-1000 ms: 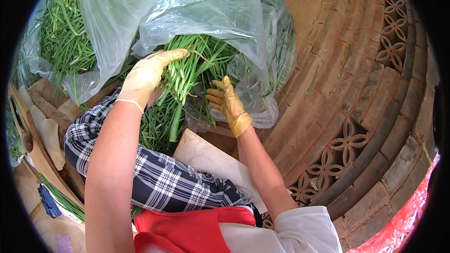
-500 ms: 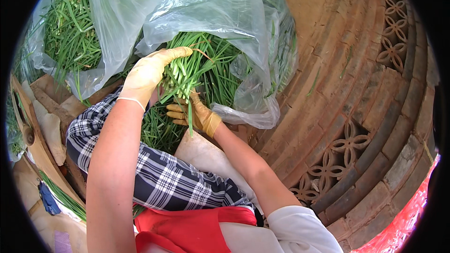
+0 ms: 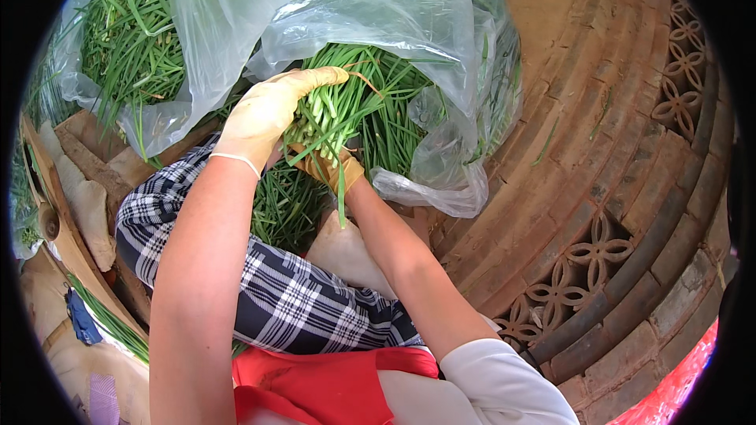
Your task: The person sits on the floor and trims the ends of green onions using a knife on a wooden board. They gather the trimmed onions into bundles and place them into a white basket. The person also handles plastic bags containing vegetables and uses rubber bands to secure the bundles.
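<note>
My left hand [image 3: 264,110], in a pale rubber glove, is closed on a bunch of long green leafy stalks [image 3: 331,106] with pale ends. My right hand [image 3: 327,164], in a darker yellow glove, is under that bunch, with its fingers mostly hidden by the leaves. Around both lie loose greens [image 3: 279,216] and a clear plastic bag [image 3: 370,0] open over a pile of them. A second clear bag [image 3: 220,0] of greens [image 3: 134,47] stands to the left. Plaid-covered legs [image 3: 291,291] lie below my hands.
A curved brick edge [image 3: 575,157] with pierced flower-pattern openings [image 3: 598,256] runs along the right. At the left are wooden boards [image 3: 51,189], pale pads, a small blue item [image 3: 83,315] and more green stalks [image 3: 126,330]. Red material [image 3: 681,370] shows at the lower right.
My right hand has moved left and under the bunch, where its fingers are now largely covered. My left hand still holds the stalks, a little farther right and higher in the picture.
</note>
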### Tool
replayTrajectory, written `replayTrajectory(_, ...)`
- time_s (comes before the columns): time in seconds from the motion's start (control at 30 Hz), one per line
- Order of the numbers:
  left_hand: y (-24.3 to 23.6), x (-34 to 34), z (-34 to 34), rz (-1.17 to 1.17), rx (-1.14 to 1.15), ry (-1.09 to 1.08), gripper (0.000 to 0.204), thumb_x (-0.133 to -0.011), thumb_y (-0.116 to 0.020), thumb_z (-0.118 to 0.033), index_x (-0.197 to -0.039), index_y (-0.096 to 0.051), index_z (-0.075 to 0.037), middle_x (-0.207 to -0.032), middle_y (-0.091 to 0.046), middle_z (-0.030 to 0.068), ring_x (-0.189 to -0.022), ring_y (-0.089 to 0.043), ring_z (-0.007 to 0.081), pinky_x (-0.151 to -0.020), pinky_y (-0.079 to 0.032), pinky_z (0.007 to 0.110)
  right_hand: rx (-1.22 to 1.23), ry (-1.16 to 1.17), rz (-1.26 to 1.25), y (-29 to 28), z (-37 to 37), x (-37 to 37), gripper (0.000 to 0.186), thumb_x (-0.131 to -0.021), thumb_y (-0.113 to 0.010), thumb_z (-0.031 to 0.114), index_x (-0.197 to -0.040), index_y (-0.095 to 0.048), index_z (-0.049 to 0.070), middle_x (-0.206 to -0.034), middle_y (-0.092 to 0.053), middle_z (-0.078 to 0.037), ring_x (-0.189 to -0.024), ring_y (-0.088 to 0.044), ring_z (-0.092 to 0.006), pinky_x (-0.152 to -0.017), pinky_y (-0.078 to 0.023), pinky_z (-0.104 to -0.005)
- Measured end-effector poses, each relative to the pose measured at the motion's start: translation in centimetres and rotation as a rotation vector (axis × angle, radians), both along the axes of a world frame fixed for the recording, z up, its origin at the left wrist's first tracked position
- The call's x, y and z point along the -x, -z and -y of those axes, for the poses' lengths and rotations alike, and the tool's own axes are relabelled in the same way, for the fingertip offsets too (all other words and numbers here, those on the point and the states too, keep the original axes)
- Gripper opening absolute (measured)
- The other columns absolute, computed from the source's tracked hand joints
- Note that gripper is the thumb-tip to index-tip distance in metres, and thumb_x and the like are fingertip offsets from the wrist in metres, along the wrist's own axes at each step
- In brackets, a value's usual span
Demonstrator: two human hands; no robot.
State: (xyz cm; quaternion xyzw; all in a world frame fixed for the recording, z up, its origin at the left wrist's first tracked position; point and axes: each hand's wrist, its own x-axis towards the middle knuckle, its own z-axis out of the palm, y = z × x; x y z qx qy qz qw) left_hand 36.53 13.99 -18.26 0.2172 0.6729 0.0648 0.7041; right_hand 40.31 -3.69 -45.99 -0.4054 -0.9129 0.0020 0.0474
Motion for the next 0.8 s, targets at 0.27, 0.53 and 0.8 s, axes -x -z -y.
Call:
replayTrajectory(0.27,1.5,0.6,0.6,0.152,-0.07,-0.146,0.042,-0.088,-0.069,-0.032,-0.116,-0.068,-0.001,-0.108,-0.072,0.0091,-0.094,-0.067,0.0157,-0.085,-0.052,0.028,-1.191,-1.115,2.461,-9.8,-2.7,-5.1,0.019,-0.095,-0.048,0.017,-0.107,-0.057,0.004,-0.114,-0.063,-0.013,-0.105,-0.061,-0.0264,-0.097,-0.049,-0.0434)
replayTrajectory(0.53,1.3,1.0,1.1,0.186,-0.113,-0.063,0.032,-0.091,-0.065,-0.023,-0.112,-0.069,0.002,-0.111,-0.069,0.0073,-0.101,-0.063,0.0139,-0.091,-0.048,0.025,-1.729,-0.972,2.606,-17.2,-7.4,-6.3,0.067,-0.092,-0.053,0.06,-0.134,-0.054,0.008,-0.128,-0.062,-0.008,-0.111,-0.061,-0.0202,-0.099,-0.05,-0.0373)
replayTrajectory(0.8,-9.4,1.4,3.5,-0.097,-1.316,0.802,0.036,-0.09,-0.053,-0.006,-0.124,-0.065,-0.01,-0.11,-0.069,0.0113,-0.099,-0.064,0.0251,-0.104,-0.043,0.031,-1.656,-0.761,2.777,-28.3,-7.6,-5.4,0.063,-0.101,-0.036,0.057,-0.138,-0.047,0.007,-0.126,-0.061,-0.009,-0.109,-0.062,-0.0207,-0.095,-0.052,-0.0348)
